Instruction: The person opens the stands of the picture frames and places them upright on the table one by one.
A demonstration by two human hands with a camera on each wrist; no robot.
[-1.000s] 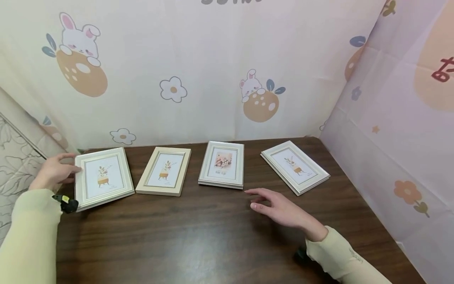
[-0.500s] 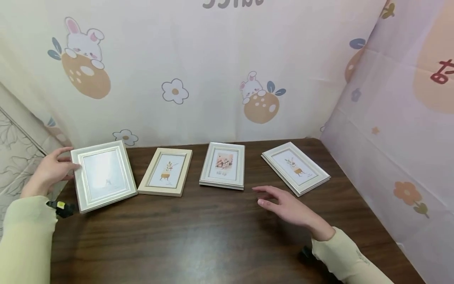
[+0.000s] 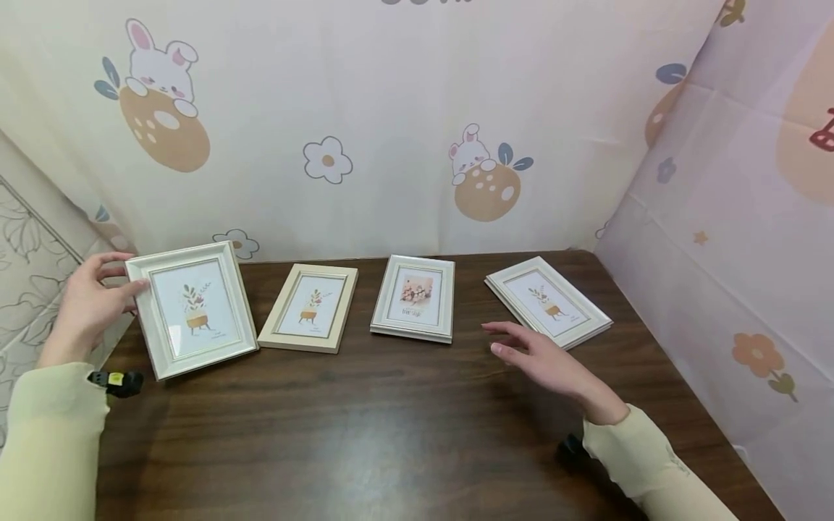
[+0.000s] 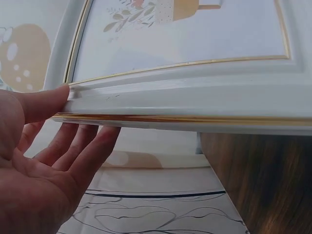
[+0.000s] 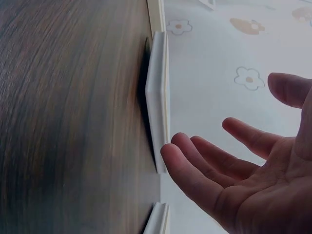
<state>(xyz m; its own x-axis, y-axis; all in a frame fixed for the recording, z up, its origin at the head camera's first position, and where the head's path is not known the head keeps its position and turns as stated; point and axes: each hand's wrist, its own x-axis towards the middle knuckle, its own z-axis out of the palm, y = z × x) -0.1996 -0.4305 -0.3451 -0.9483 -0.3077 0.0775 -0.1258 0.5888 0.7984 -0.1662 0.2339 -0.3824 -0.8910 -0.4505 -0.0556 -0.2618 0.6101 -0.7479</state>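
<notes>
At the far left my left hand (image 3: 91,304) pinches the left edge of a white picture frame (image 3: 146,311) with gold trim. In the left wrist view the thumb lies on the face of this picture frame (image 4: 195,92) and the fingers are beneath it. The frame is tilted up, its left side off the table, and shows a potted-plant print. My right hand (image 3: 547,362) hovers over the table with relaxed fingers and holds nothing. Nearest to it lies a white frame (image 3: 586,325), turned at an angle. Another white frame (image 3: 410,333) with a flower photo lies to its left.
A cream frame (image 3: 270,325) lies flat just right of the tilted one. The dark wooden table (image 3: 313,434) ends at a printed curtain (image 3: 391,210) behind and another curtain (image 3: 704,289) on the right.
My left hand has raised the left side of the leftmost frame, tilting it more steeply. My right hand has shifted slightly right and away from me, still holding nothing.
</notes>
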